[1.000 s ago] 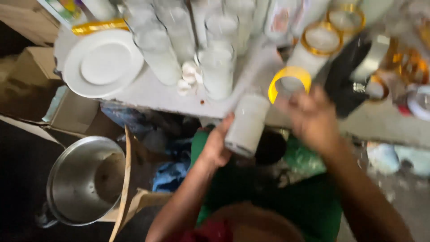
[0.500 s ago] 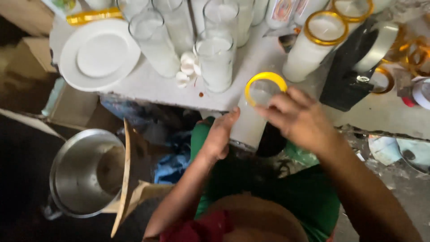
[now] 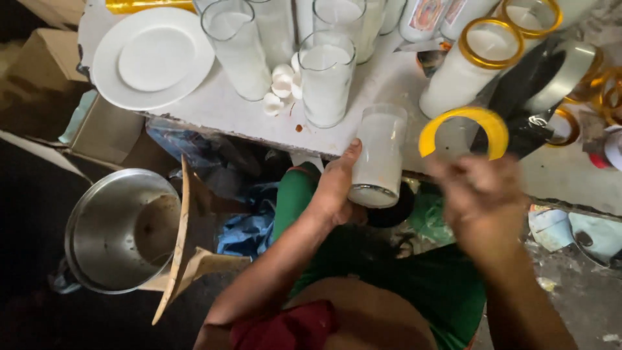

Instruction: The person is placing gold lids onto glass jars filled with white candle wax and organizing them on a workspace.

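My left hand (image 3: 335, 188) grips a tall glass candle jar (image 3: 379, 155) filled with white wax, held tilted just in front of the table edge. My right hand (image 3: 479, 194), blurred by motion, holds a yellow plastic ring (image 3: 463, 126) up to the right of the jar's mouth, apart from it. Behind them on the white table (image 3: 220, 107) stand several more wax-filled glasses (image 3: 327, 78), some at the right topped with yellow rings (image 3: 489, 45).
A white plate (image 3: 152, 58) lies at the table's left. Small white wax bits (image 3: 282, 87) sit between the glasses. A metal pot (image 3: 123, 230) stands in a cardboard box (image 3: 39, 97) at lower left. Loose rings (image 3: 606, 84) and a black object (image 3: 531, 91) crowd the right.
My right hand has lifted the yellow ring off toward the right of the jar. The left hand keeps hold of the jar, now raised slightly toward the table edge.
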